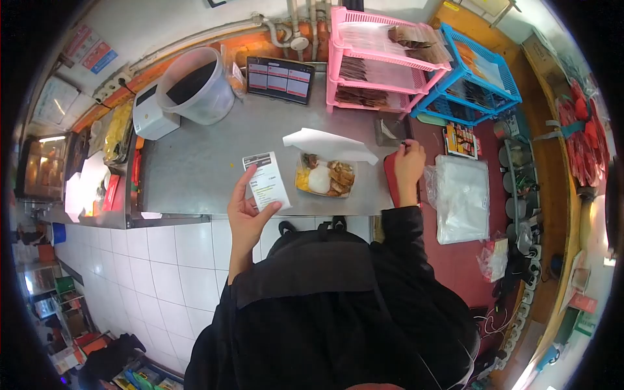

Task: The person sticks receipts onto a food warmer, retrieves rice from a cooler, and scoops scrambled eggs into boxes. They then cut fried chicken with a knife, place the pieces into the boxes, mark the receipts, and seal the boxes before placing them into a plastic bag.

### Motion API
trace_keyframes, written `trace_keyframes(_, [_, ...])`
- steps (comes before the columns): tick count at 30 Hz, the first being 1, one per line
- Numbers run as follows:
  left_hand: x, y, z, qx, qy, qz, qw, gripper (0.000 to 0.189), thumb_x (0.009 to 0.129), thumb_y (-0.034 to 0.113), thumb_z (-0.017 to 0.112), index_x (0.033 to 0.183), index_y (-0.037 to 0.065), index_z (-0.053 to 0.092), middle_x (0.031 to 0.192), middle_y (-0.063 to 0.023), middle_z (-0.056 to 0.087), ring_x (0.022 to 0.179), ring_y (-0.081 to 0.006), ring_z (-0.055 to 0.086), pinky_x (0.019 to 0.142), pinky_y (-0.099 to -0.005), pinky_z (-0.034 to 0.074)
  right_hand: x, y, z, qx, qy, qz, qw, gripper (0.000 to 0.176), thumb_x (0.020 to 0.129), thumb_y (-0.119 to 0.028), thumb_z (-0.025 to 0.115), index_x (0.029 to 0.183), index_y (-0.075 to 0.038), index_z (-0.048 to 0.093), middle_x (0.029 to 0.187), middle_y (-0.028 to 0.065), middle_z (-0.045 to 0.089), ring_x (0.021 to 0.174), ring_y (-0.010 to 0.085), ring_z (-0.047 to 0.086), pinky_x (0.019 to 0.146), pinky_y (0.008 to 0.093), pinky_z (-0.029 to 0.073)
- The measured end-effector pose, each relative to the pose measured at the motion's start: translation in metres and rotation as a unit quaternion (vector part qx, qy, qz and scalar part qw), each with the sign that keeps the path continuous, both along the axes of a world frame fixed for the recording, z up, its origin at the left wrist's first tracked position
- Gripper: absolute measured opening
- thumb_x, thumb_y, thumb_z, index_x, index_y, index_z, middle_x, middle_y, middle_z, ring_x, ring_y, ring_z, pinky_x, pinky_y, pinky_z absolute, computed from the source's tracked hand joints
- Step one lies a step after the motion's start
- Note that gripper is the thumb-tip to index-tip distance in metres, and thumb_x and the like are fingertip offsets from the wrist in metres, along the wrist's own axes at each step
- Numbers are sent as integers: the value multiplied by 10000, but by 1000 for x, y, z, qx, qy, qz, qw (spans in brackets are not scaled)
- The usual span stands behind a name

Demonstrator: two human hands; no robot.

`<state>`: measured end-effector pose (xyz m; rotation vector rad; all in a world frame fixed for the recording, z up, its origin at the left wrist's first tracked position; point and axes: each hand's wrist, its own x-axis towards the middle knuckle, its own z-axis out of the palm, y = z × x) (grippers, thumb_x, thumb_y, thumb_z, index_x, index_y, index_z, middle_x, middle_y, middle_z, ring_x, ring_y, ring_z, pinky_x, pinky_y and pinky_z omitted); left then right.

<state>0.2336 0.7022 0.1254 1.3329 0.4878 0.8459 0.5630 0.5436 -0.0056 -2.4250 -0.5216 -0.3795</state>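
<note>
In my left hand [250, 211] is a printed paper receipt [267, 182], pinched between thumb and fingers and held upright over the steel counter's front edge. Just right of it an open takeaway box [323, 190] sits on the counter, its white lid [331, 143] folded back. White rice [319, 177], browned meat pieces [341, 179] and something yellow lie inside. My right hand [411, 164] is closed above a dark red case or pad [392, 179] at the counter's right edge. A small dark item shows at its fingertips, too little to name. A small clear-sided container [390, 132] stands just beyond.
A tablet [280, 80], a translucent bucket [197, 84] and a white printer-like box [155, 114] line the wall. Pink [383, 65] and blue [471, 75] tiered racks hold packets. Clear plastic bags [462, 198] are stacked on the red surface at right.
</note>
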Motion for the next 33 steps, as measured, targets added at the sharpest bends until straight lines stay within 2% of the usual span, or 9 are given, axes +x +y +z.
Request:
trace_keyframes(3, [4, -1, 11, -30, 8, -25, 999, 744, 688, -129, 644, 1339, -11, 303, 1317, -156, 396, 1094, -247, 524, 908, -326, 463, 13, -6, 3, -75, -142, 29, 987, 256, 724, -242, 651, 952, -132, 613, 954, 86, 546, 969, 298, 489, 738, 426, 444])
trace_keyframes(9, [3, -2, 21, 3, 8, -43, 999, 779, 675, -159, 647, 1348, 6, 293, 1315, -134, 386, 1101, -245, 517, 883, -318, 485, 39, 8, 31, -388, -1, 70, 919, 303, 682, -333, 682, 933, -165, 665, 1100, 72, 524, 1141, 310, 404, 848, 487, 420])
trace_keyframes(15, [3, -3, 36, 40, -18, -41, 998, 780, 665, -164, 653, 1342, 18, 310, 1305, -86, 335, 1139, -234, 484, 891, -313, 489, 54, 16, 26, -422, -40, 96, 901, 254, 684, -253, 661, 897, -115, 655, 1078, 55, 548, 1109, 252, 437, 843, 520, 394])
trace_keyframes(17, [2, -3, 40, 42, -20, -33, 998, 781, 665, -163, 653, 1343, 19, 309, 1305, -88, 338, 1140, -234, 483, 888, -312, 491, 53, 11, 32, -233, -21, 152, 960, 164, 717, -197, 634, 834, -82, 621, 1026, 43, 567, 1061, 244, 480, 849, 484, 403])
trace_keyframes(18, [2, -3, 41, 44, -20, -32, 998, 783, 665, -163, 653, 1343, 20, 308, 1305, -90, 340, 1141, -235, 482, 885, -312, 494, 52, 17, 38, -74, -105, 242, 962, 130, 812, -168, 581, 861, -51, 554, 881, 56, 588, 887, 221, 563, 791, 366, 443])
trace_keyframes(19, [1, -3, 41, 42, -20, -27, 999, 783, 665, -163, 653, 1343, 20, 308, 1305, -90, 340, 1141, -235, 482, 885, -312, 494, 46, 19, 41, -76, -106, 248, 960, 130, 812, -168, 581, 861, -51, 554, 881, 56, 588, 887, 221, 563, 791, 366, 443])
trace_keyframes(21, [1, -3, 41, 42, -14, -29, 999, 789, 662, -160, 658, 1345, 21, 306, 1316, -92, 324, 1142, -238, 482, 880, -313, 499, 9, 17, 57, 306, 47, 259, 915, 154, 894, -182, 517, 940, -35, 501, 769, 78, 584, 703, 189, 577, 685, 270, 453])
trace_keyframes(27, [6, -3, 42, 48, -18, -28, 998, 786, 663, -149, 667, 1341, 12, 303, 1337, -97, 292, 1138, -245, 488, 868, -311, 503, -159, 0, 69, 326, 522, 212, 759, 261, 940, -167, 453, 1153, -21, 413, 826, 131, 614, 620, 160, 597, 618, 246, 482])
trace_keyframes(33, [6, -5, 42, 27, -29, -11, 999, 803, 658, -154, 670, 1344, 4, 282, 1316, -102, 321, 1100, -252, 521, 886, -329, 491, -173, -19, 36, 300, 458, 355, 758, 501, 915, -121, 493, 1352, -9, 276, 860, 159, 628, 634, 184, 627, 596, 280, 511])
